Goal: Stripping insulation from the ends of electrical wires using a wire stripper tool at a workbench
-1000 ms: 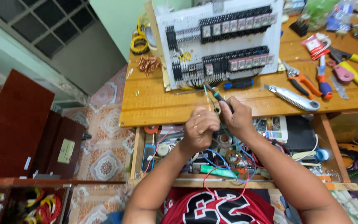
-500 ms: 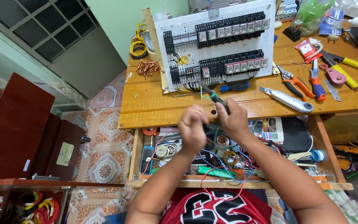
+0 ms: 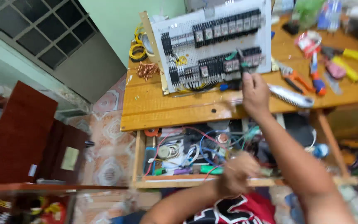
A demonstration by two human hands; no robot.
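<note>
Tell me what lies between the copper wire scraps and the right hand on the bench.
In the head view, the white perforated relay board stands between the copper wire scraps and the right hand, which is raised to its lower relay row.

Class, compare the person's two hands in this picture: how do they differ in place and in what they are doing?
The right hand is stretched out over the wooden table, up at the white wiring board; the left hand is drawn back near the body, at the front edge of the open drawer. The right hand grips a dark tool against the board; whether the left hand holds anything cannot be told. Both are bare and blurred.
</note>
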